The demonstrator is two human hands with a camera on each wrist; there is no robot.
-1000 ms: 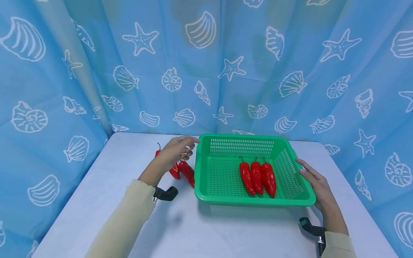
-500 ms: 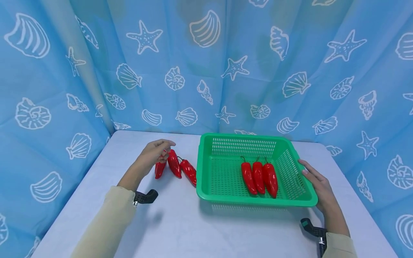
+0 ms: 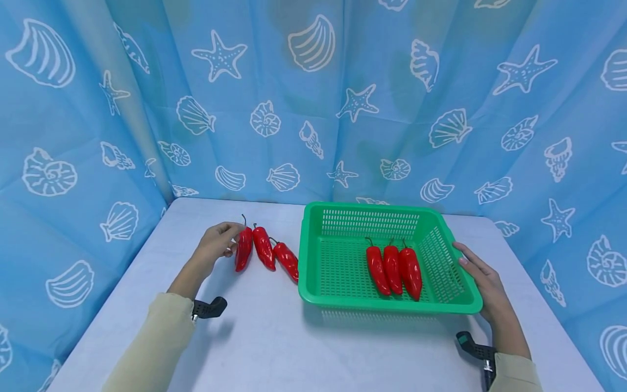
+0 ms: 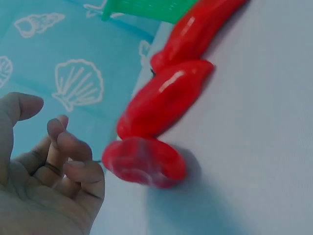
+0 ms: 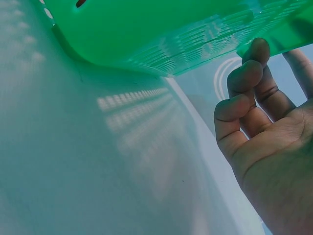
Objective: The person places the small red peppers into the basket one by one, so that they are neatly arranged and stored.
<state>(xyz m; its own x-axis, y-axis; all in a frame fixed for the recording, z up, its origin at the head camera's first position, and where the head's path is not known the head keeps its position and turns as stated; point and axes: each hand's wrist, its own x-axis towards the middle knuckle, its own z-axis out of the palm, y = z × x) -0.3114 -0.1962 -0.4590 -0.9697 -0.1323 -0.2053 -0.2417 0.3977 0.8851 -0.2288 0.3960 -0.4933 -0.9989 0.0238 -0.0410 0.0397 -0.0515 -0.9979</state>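
Note:
My left hand (image 3: 217, 242), fingers loosely bent, is right beside the leftmost of three red chili peppers (image 3: 243, 250) lying on the white table. In the left wrist view the fingertips are close to that pepper's (image 4: 144, 163) stem end, with nothing in the hand. The middle pepper (image 3: 264, 249) and the third pepper (image 3: 287, 261) lie to its right, the third against the basket's left side. My right hand (image 3: 487, 283) grips the green plastic basket (image 3: 382, 306) by its right rim, with the fingers (image 5: 232, 107) bent beneath the edge in the right wrist view.
Inside the basket, three red chili peppers (image 3: 392, 269) lie side by side, right of the middle. The white tabletop (image 3: 313, 359) runs back to a blue curtain (image 3: 294, 109) with shell prints on the far and both sides.
My left hand has drawn back from the basket's left rim, moving left past the loose peppers to the outermost one. The right hand stays at the basket, whose contents look the same.

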